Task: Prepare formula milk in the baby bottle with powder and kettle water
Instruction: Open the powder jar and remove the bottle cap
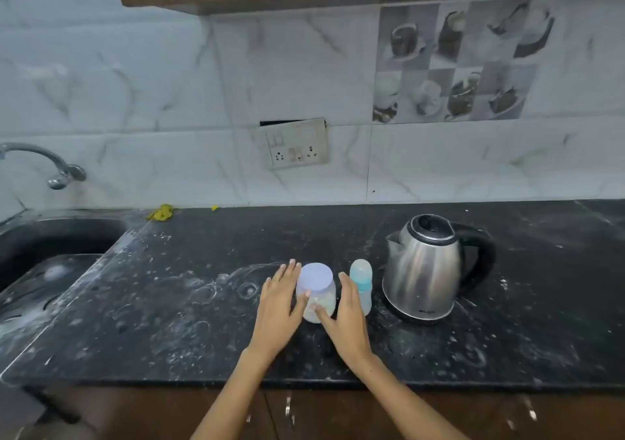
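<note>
Both hands are cupped around the powder jar [316,292] right now, left hand [279,301] on one side, right hand [345,314] on the other. Each grip looks loose, fingers spread and flat against the sides with thumbs touching the front, not really clamped yet.

Biggest risk I'd say: the baby bottle [361,285] stands just beside the jar, practically against the back of the right hand, so a careless twist of the lid [314,276] could knock it over toward the kettle [429,267]. A jerky lid pop could also puff powder onto the worktop [169,304].

Contents: the jar is see-through with pale powder in the lower part, lid still on. The bottle has its cap on; can't tell if anything's inside. Kettle lid is shut, so the water level is anyone's guess. All three sit in a row mid-worktop, nearer the front edge than the wall.
</note>
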Motion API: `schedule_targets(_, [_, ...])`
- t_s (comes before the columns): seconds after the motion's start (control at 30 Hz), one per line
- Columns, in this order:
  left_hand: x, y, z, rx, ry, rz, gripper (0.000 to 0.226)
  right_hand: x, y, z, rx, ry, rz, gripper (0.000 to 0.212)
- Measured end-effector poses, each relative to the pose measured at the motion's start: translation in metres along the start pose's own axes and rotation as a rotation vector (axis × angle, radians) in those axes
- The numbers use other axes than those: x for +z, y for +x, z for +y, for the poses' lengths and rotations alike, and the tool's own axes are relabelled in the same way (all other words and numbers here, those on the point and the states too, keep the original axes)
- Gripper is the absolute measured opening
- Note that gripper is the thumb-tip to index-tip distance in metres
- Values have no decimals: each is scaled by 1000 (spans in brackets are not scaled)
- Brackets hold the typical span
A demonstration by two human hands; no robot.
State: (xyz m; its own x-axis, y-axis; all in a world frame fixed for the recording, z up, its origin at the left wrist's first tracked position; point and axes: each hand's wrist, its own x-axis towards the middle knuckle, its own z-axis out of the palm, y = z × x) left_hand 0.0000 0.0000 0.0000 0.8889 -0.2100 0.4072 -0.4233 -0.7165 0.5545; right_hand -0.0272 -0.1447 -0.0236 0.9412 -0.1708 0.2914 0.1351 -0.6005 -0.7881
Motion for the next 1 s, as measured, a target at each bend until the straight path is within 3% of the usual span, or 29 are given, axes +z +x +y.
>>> schedule_targets(0.2, [5,54,-18,104,8,-411,84,20,26,10,158,102,-25,91])
schedule_targets(0.4, [10,80,-23,252,-15,-614,59,33,36,34,193,223,-16,83])
schedule_targets(0.57, [8,88,-29,229,-16,-700,54,35,37,38,186,308,-33,82])
schedule_targets(0.77, [7,97,-29,277,119,-682,54,40,44,37,198,294,-17,82])
schedule_targets(0.9, [12,88,-17,275,397,-463,64,36,46,41,166,281,-23,75])
schedule_targets(1.0, [6,94,-12,147,377,-342,80,35,44,41,158,272,-28,76])
